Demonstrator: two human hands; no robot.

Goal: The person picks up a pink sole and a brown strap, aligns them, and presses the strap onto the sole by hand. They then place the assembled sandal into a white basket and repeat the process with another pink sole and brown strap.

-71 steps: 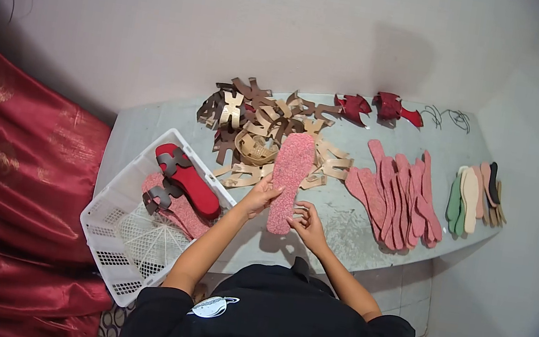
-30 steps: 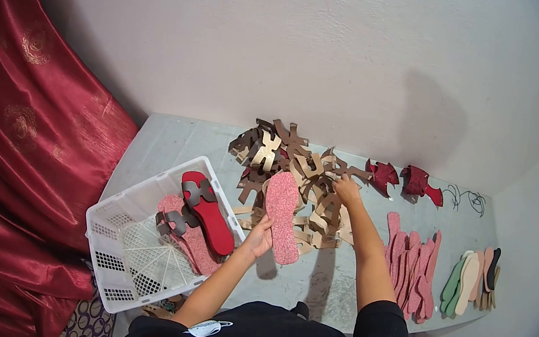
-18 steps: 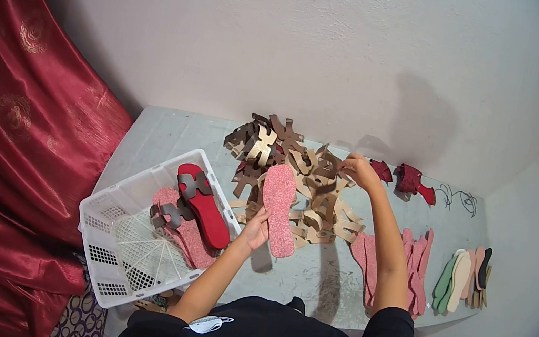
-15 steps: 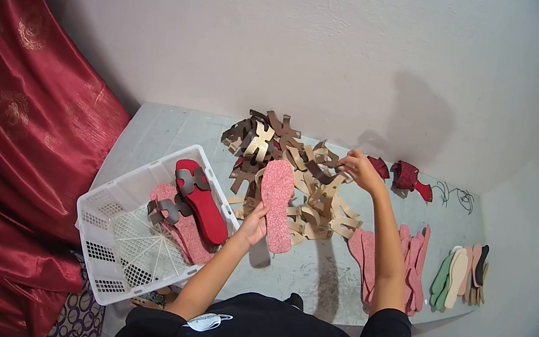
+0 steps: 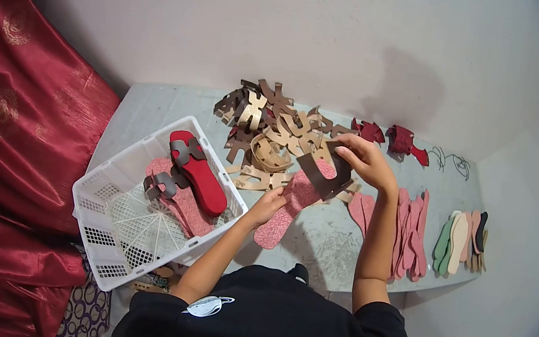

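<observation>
My left hand point(image 5: 266, 208) grips a speckled pink shoe sole point(image 5: 293, 207) by its side, holding it above the table at a slant. Between the fingers of my right hand point(image 5: 367, 161) is a dark brown sandal strap point(image 5: 330, 179), which lies across the upper end of the sole. Behind both hands spreads a pile of beige and brown straps point(image 5: 278, 131), partly covered by the sole and the held strap. Several more pink soles point(image 5: 411, 235) lie on the table by my right forearm.
A white plastic basket point(image 5: 92, 233) at the left holds a red sandal point(image 5: 202, 176) and a pink sandal point(image 5: 184, 204) with dark straps. Dark red straps point(image 5: 400, 141) and thin black cords point(image 5: 451, 162) lie along the wall. Green, cream and black soles point(image 5: 457, 242) sit far right; a red curtain point(image 5: 21, 152) hangs left.
My right hand has brought a dark brown strap from the pile to the sole's upper end. The sole has tilted, its top leaning right. The whole view has shifted slightly.
</observation>
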